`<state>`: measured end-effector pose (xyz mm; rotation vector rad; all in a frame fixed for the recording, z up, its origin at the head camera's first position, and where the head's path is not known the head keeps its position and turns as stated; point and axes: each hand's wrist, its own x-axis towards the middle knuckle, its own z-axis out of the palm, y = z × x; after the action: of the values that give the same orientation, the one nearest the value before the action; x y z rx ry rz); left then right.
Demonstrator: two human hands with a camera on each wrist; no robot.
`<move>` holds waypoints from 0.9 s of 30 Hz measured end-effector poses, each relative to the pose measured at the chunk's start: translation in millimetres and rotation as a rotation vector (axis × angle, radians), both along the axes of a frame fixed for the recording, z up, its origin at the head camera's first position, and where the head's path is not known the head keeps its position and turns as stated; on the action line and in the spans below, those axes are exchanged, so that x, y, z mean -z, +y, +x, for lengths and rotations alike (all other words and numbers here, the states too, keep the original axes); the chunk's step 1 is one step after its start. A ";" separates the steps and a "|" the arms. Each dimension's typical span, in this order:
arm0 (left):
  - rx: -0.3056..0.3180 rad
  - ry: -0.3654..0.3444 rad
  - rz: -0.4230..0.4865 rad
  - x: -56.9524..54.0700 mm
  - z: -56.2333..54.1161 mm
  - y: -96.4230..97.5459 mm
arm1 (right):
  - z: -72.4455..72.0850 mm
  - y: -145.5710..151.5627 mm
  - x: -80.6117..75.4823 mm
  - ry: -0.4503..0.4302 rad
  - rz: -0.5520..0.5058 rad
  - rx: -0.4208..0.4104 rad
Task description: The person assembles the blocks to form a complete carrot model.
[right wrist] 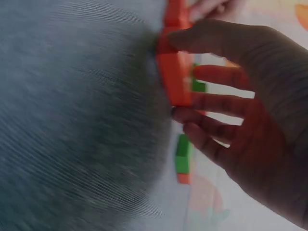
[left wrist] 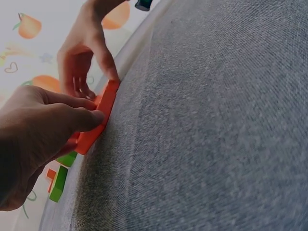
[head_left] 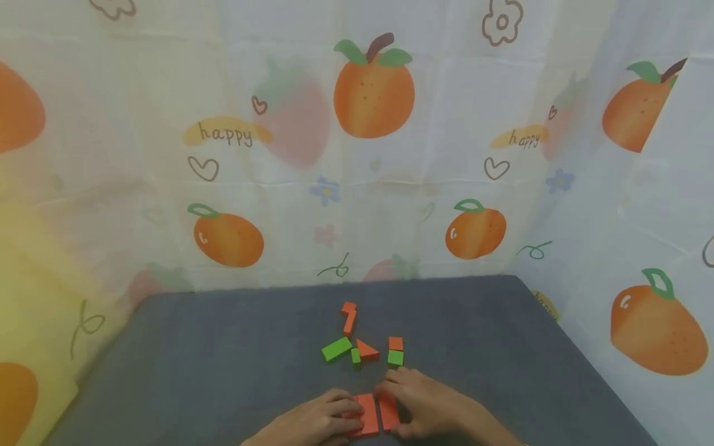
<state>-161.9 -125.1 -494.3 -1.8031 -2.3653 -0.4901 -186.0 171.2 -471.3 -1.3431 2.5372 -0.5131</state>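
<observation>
Near the front edge of the table, two flat red blocks lie side by side with a narrow gap between them. My left hand [head_left: 320, 418] holds the left red block [head_left: 368, 415], thumb on its near side and fingertips over its top. The right red block [head_left: 388, 412] is between the thumb and fingers of my right hand [head_left: 426, 402]. In the right wrist view, the thumb presses the near end of the red block [right wrist: 174, 77] while the fingers spread along its far side. My left fingers partly hide the left block.
Beyond the hands lie a green rectangular block [head_left: 336, 350], a small green block [head_left: 356, 357] and a red triangle [head_left: 366, 351]. To their right, a red cube [head_left: 395, 343] adjoins a green cube [head_left: 395, 358]. Farther back is a thin red block [head_left: 349, 323]. A fruit-print curtain [head_left: 379, 155] borders the grey table [head_left: 223, 347].
</observation>
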 end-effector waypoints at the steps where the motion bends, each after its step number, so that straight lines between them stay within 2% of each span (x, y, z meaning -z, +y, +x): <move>1: 0.002 0.002 0.005 0.4 0.1 0.6 | 0.6 -0.8 2.9 0.002 -0.011 -0.010; 3: 0.004 0.004 0.008 1.0 0.1 1.6 | 3.1 -3.3 1.0 -0.033 -0.020 0.004; 13: 0.018 0.028 0.052 4.5 0.4 0.8 | 7.3 -14.8 -1.0 -0.066 -0.075 0.002; 20: 0.012 0.032 0.042 4.6 0.9 0.6 | 10.9 -17.2 3.4 -0.042 -0.095 0.014; 27: 0.008 -0.029 0.055 4.1 -0.1 -2.1 | 10.5 -19.0 4.3 -0.046 -0.099 0.022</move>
<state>-162.0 -127.2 -498.4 -1.7948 -2.3404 -0.5799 -175.5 152.2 -475.6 -1.3212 2.5218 -0.6743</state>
